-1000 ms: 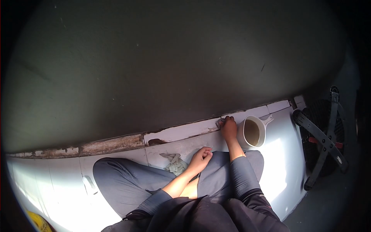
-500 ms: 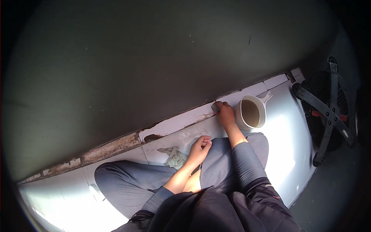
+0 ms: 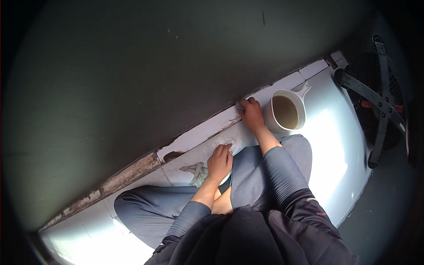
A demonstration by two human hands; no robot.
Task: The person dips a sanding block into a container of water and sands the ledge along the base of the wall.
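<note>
My right hand [image 3: 252, 115] is closed on a small grey piece [image 3: 240, 106], maybe a scrubbing pad; its exact kind is hard to see. It presses the piece against the white tile skirting [image 3: 207, 128] at the foot of the wall. Patches of the skirting are chipped and brown. My left hand [image 3: 219, 162] rests palm down over the tiled floor, fingers stretched out and holding nothing. Beside it lies a crumpled pale greenish cloth [image 3: 197, 173]. Close to my right hand stands a white plastic dipper [image 3: 269, 115] with murky brownish liquid inside.
A dark wall [image 3: 132, 88] rises in front of my crossed legs. To the right, a black object with crossed straps [image 3: 383, 105] and red parts stands at the floor's edge. Bare brown skirting [image 3: 128, 176] runs on to the left.
My left hand has turned from loosely curled to palm down with the fingers stretched. My right hand stays at the skirting with the grey piece, slightly farther left along it. The view has shifted.
</note>
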